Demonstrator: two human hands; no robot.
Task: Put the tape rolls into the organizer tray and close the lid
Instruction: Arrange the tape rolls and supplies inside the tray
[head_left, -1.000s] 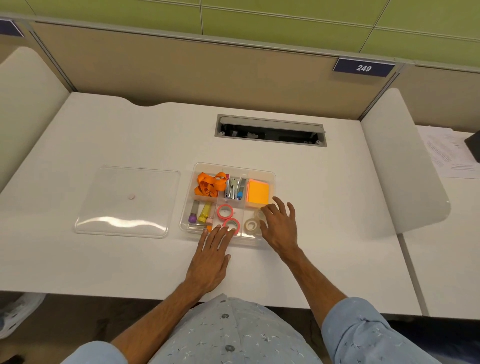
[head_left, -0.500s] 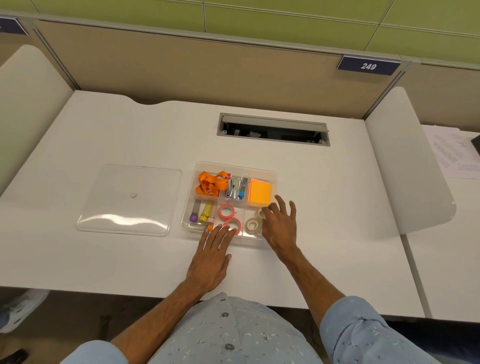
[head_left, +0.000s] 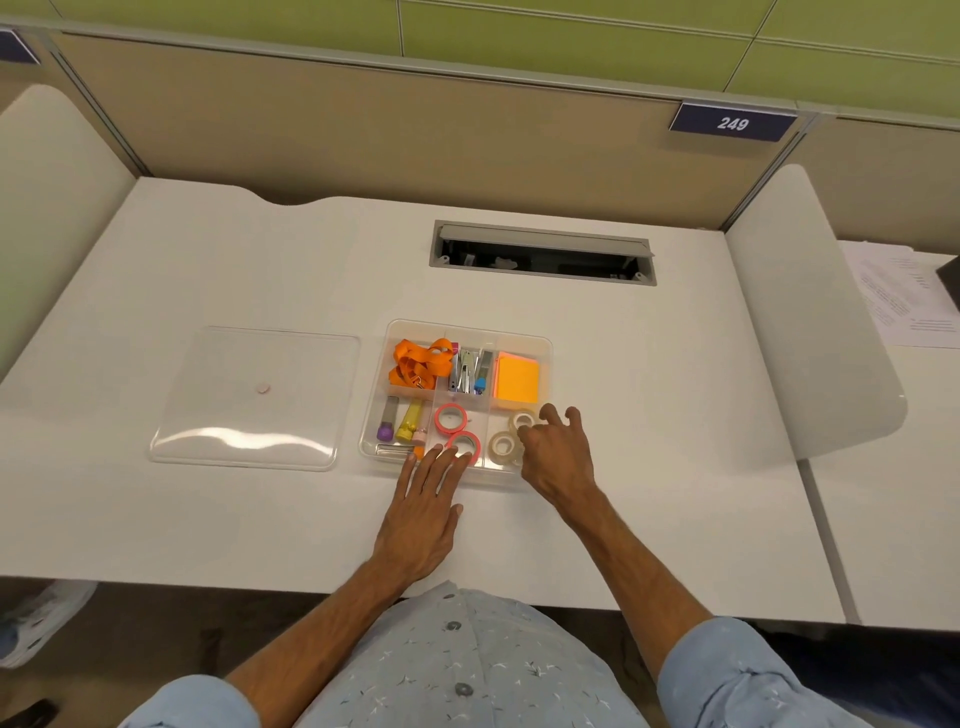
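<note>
The clear organizer tray (head_left: 545, 345) sits open mid-desk. Two pink tape rolls (head_left: 437, 420) (head_left: 464, 434) lie in its front middle compartment. Two clear tape rolls (head_left: 492, 448) (head_left: 514, 418) lie in the front right compartment. The flat clear lid (head_left: 254, 400) rests on the desk left of the tray. My left hand (head_left: 421, 514) lies flat, fingers apart, fingertips on the tray's front rim by the nearer pink roll. My right hand (head_left: 558, 457) is at the tray's front right corner, fingers loosely curled, tips beside the farther clear roll, with nothing held.
The tray's back row holds an orange lanyard (head_left: 418, 364), staplers (head_left: 467, 371) and orange sticky notes (head_left: 517, 376); markers (head_left: 410, 421) lie front left. A cable slot (head_left: 543, 254) opens behind the tray. A white divider (head_left: 810, 312) and papers (head_left: 904, 296) are at right.
My right hand's fingers have curled in slightly beside the farther clear roll. My left hand has stayed on the tray's front rim.
</note>
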